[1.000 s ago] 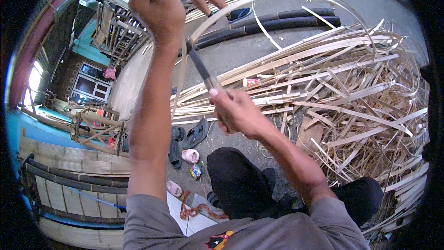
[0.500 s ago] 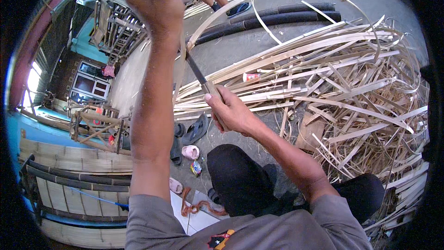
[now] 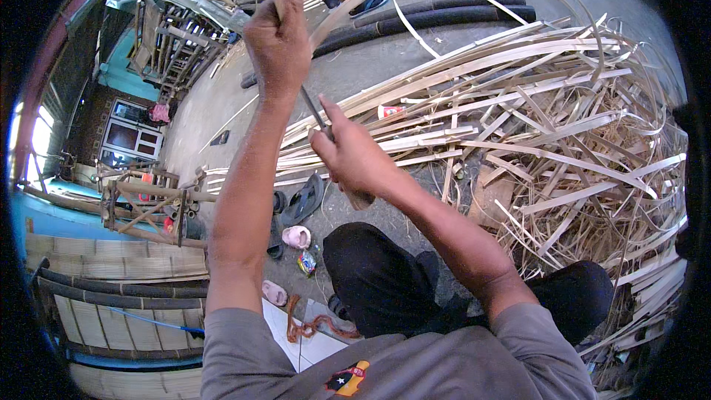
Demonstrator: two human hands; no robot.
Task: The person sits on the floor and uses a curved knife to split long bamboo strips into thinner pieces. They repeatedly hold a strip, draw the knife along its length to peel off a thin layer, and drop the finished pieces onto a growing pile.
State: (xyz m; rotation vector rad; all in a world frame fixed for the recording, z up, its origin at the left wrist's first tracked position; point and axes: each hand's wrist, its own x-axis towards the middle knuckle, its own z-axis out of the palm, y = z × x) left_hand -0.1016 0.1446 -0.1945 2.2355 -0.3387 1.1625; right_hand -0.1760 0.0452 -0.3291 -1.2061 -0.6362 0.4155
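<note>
My left hand is raised at the upper middle, fingers closed round a thin pale bamboo strip. The strip bows away in a long arc to the upper right and curves down over the heap. My right hand grips a knife by its wooden handle, whose butt shows below the palm. The dark narrow blade points up and left toward my left wrist. Part of the blade is hidden behind my left hand and wrist, so I cannot tell whether it touches the strip.
Split bamboo strips and shavings pile up on the right. Dark bamboo poles lie beyond. Sandals lie near my knee, and a bamboo bench stands at left. Another person's foot is at the top.
My left hand has come down and right, nearer my right hand, with the strip in it. My right hand has turned slightly, showing the handle's butt. The view has shifted a little.
</note>
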